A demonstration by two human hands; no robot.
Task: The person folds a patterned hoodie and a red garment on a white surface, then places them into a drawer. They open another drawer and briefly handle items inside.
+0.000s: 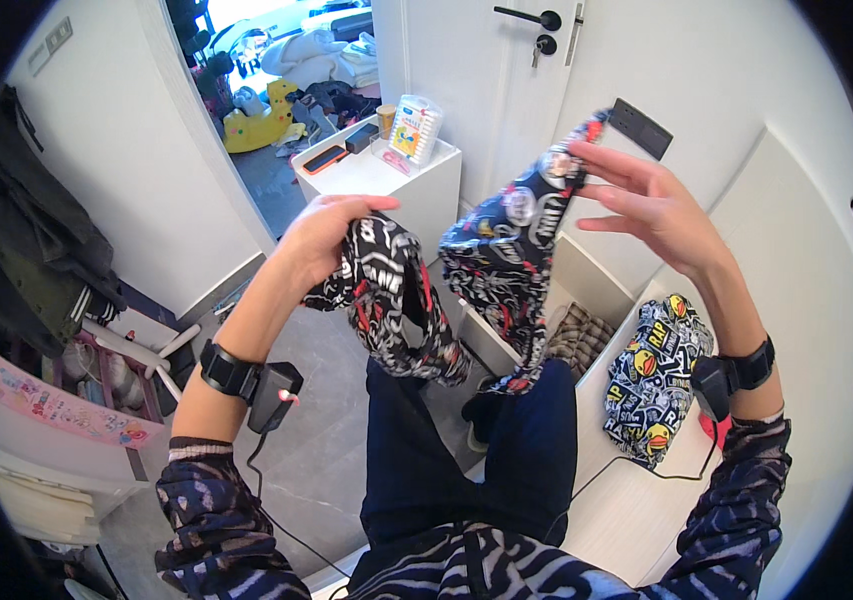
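Observation:
A pair of black boxer shorts (518, 245) with a white, red and blue print hangs spread in the air above my lap. My left hand (324, 238) grips its left side, the thumb side uppermost and the fingertips hidden behind the cloth. At the upper right corner, the fingers of my right hand (638, 200) hold the raised edge, some of them spread apart. The middle of the cloth sags between both hands. Beside my right thigh lies a folded bundle of printed cloth (654, 375) with yellow ducks on black and white.
An open drawer (596, 270) with brown checked cloth (578, 340) sits ahead. Beyond stands a white cabinet (436, 185) carrying a phone-like item and a package. A white door (456, 70) is behind it. Dark jackets (26, 240) hang at left. Cables run from both wrist devices.

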